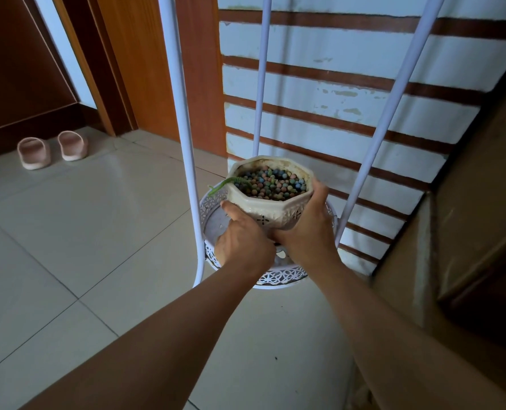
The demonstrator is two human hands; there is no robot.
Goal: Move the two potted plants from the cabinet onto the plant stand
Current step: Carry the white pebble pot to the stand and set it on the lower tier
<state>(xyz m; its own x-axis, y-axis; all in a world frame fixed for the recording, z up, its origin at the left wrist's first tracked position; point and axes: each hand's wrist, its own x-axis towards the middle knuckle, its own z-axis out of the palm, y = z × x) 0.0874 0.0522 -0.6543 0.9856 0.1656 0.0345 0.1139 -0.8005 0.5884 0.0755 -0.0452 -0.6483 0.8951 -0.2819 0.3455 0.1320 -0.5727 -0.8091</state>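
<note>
A cream, many-sided potted plant [271, 199] filled with coloured pebbles, one thin green stem drooping over its left rim, is held just above the round white lacy tray [284, 276] of the plant stand. My left hand [243, 239] cups its lower left side and my right hand [308, 229] grips its right side and base. The stand's white tubular legs [183, 119] rise around the pot. Whether the pot's base touches the tray is hidden by my hands. A second plant is not in view.
A wooden cabinet [476, 202] stands close on the right. Behind the stand is a white wall with brown stripes [334, 84]. A wooden door frame [145, 69] and pink slippers [52, 149] lie at the far left on the tiled floor.
</note>
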